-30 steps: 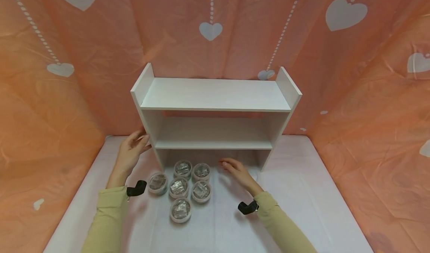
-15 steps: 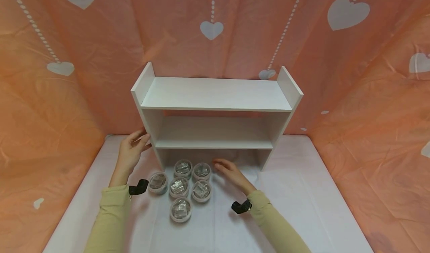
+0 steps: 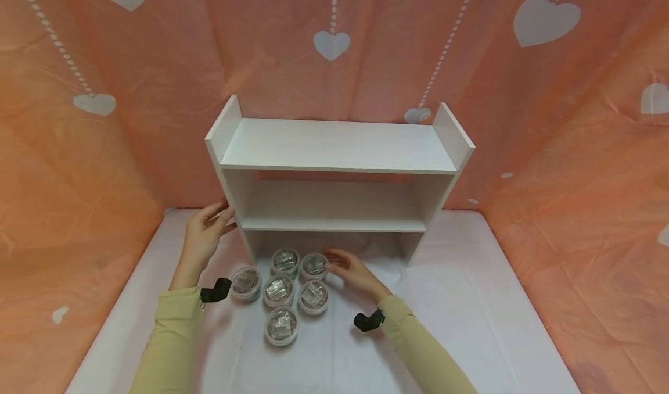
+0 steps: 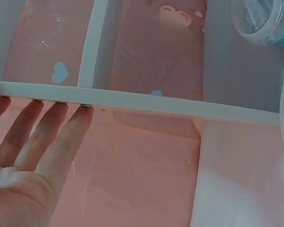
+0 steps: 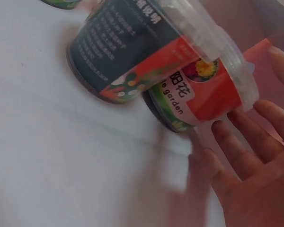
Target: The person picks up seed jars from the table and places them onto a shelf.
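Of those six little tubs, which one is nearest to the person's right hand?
The back-right tub of the cluster: the right hand is right beside its rim. The other five tubs sit farther off, to the left or nearer the front.

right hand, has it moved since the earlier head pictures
Yes: against the white shelf unit, the right hand has moved left, towards the rear right tub.

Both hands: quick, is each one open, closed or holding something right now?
Left hand: open, touching the side of the white shelf.
Right hand: open beside a lidded tub; touching or not, I can't tell.
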Tool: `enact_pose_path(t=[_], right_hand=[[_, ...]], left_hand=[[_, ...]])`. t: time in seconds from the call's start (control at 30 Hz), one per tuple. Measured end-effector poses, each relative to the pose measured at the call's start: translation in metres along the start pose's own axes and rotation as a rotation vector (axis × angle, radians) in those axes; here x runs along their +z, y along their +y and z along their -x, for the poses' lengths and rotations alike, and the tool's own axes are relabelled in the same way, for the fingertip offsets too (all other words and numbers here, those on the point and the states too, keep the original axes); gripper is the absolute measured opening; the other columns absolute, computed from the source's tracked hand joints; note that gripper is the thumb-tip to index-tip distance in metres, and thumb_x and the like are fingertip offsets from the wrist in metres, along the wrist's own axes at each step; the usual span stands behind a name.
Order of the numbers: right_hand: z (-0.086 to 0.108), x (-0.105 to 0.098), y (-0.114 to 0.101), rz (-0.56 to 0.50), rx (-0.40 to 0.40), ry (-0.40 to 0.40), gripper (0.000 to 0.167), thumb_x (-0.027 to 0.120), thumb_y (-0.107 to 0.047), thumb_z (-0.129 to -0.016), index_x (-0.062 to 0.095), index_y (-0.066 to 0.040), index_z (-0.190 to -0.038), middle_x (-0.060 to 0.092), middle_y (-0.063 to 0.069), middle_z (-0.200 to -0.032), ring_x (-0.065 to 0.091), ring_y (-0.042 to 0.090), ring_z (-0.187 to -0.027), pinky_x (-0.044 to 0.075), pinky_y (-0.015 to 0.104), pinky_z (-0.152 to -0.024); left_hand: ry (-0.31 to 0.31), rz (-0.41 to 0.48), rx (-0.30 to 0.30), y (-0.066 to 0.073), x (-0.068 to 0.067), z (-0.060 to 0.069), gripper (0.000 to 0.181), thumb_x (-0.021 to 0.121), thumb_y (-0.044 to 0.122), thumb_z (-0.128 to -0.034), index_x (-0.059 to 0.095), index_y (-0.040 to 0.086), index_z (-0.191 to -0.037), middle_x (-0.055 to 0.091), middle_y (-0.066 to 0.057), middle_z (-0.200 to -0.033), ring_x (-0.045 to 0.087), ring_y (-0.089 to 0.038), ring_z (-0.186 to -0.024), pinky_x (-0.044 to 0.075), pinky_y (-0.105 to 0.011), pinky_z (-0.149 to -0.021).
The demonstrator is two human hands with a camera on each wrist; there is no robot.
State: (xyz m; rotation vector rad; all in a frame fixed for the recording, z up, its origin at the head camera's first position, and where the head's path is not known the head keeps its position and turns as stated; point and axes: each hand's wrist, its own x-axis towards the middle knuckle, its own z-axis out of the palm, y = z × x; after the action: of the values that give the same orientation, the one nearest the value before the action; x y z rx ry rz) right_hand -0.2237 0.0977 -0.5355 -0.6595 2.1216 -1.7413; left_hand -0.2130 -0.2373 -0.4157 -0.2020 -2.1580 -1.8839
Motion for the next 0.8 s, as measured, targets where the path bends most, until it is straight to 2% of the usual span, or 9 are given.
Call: enact_pose_path(t=[0.17,0.23,0.43,0.57,0.67,0.8], right_hand=[[0.004,0.003,-0.018,-0.014,-0.006,-0.015,0.052,0.061,-0.006,-0.095,0.04,0.009,-0.139,0.045,0.025,-0.138,0.047,0.039,-0.123,0.042,0.044,-0.105],[0.004,0.004,-0.02,-0.03,0.003,-0.023,0.054,0.062,-0.005,-0.093,0.039,0.009,-0.139,0.045,0.026,-0.137,0.048,0.04,-0.122,0.043,0.043,-0.104],[-0.002,0.006,0.002,-0.047,0.016,-0.026,0.058,0.066,-0.005,-0.091,0.04,0.002,-0.142,0.051,0.021,-0.133,0.054,0.034,-0.117,0.047,0.035,-0.1],[-0.004,0.008,0.013,-0.064,0.002,-0.025,0.06,0.068,-0.004,-0.089,0.04,0.002,-0.142,0.052,0.021,-0.131,0.055,0.034,-0.115,0.05,0.034,-0.096],[-0.006,0.009,0.015,-0.088,-0.002,-0.039,0.061,0.068,-0.002,-0.088,0.039,0.002,-0.142,0.051,0.021,-0.133,0.054,0.034,-0.117,0.05,0.034,-0.097],[-0.003,0.011,0.004,-0.119,-0.013,-0.061,0.063,0.067,0.002,-0.088,0.035,0.006,-0.143,0.046,0.025,-0.137,0.05,0.037,-0.121,0.048,0.034,-0.099]], left_hand=[[-0.005,-0.001,-0.011,0.0,0.002,-0.002,0.053,0.059,0.021,-0.0968,0.044,-0.01,-0.137,0.043,-0.028,-0.138,0.058,-0.004,-0.105,0.054,-0.032,-0.085],[-0.004,0.002,-0.008,0.0,0.002,-0.002,0.053,0.059,0.02,-0.0968,0.044,-0.01,-0.137,0.044,-0.028,-0.138,0.058,-0.004,-0.105,0.054,-0.032,-0.085],[0.0,0.02,-0.001,0.0,0.003,-0.002,0.052,0.059,0.02,-0.0965,0.045,-0.01,-0.136,0.046,-0.025,-0.136,0.059,-0.003,-0.103,0.055,-0.03,-0.084],[0.011,0.011,0.0,0.001,0.003,-0.001,0.05,0.059,0.019,-0.0964,0.046,-0.009,-0.136,0.048,-0.023,-0.135,0.059,-0.002,-0.102,0.056,-0.026,-0.082],[0.021,0.016,-0.004,0.001,0.002,0.0,0.05,0.059,0.018,-0.0963,0.046,-0.01,-0.136,0.048,-0.024,-0.135,0.059,-0.001,-0.101,0.056,-0.025,-0.081],[0.016,0.029,-0.013,0.002,0.002,0.0,0.051,0.059,0.018,-0.0964,0.045,-0.011,-0.136,0.047,-0.025,-0.136,0.059,-0.001,-0.101,0.055,-0.025,-0.082]])
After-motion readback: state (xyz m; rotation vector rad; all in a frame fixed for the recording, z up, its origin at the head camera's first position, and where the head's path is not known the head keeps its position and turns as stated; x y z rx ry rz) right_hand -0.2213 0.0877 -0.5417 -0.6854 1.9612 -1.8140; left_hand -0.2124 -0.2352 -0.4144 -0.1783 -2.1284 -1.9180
